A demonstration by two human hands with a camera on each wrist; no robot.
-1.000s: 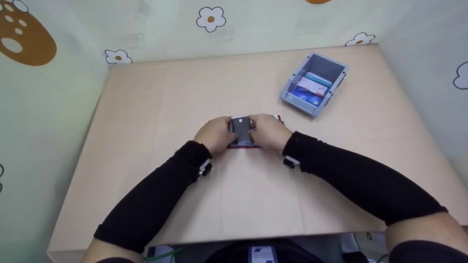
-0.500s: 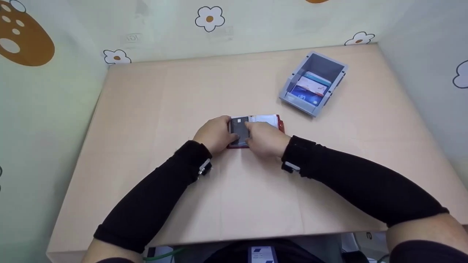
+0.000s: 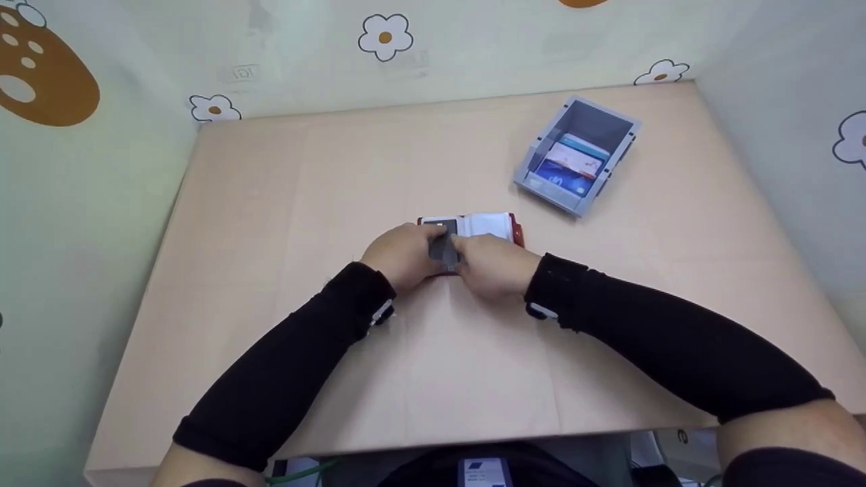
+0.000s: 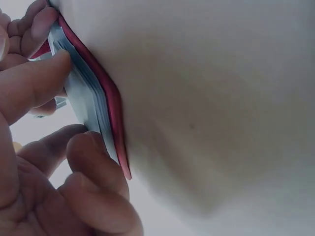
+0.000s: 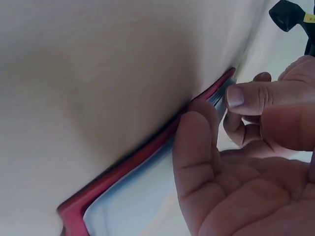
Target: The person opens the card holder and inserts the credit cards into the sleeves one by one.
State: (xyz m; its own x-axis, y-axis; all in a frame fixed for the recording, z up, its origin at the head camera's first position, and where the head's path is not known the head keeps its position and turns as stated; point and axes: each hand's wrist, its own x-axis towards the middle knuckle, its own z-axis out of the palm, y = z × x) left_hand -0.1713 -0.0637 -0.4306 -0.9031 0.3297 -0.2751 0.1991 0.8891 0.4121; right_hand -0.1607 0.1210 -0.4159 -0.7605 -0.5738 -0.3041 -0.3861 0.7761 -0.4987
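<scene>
A red card holder (image 3: 518, 234) with clear sleeves lies spread open on the table. A dark grey bank card (image 3: 443, 251) is at its left-hand page. My left hand (image 3: 404, 257) grips that page's left side, index finger across the card's far end and thumb near the front edge. My right hand (image 3: 494, 266) pinches at the card's right edge. The left wrist view shows the stacked sleeves (image 4: 91, 91) above the red cover (image 4: 114, 105), between the fingers. In the right wrist view, right-hand fingers (image 5: 194, 147) curl at the cover's near edge; part of the card is hidden by the hands.
A grey plastic bin (image 3: 549, 194) stands at the back right, with several cards (image 3: 572, 159) in it. The beige table (image 3: 325, 176) meets patterned walls behind and at both sides. Its front edge runs just before the person's body.
My right hand has drawn back toward me, uncovering the white right-hand page. My left index finger has moved from the card's left side across its far end.
</scene>
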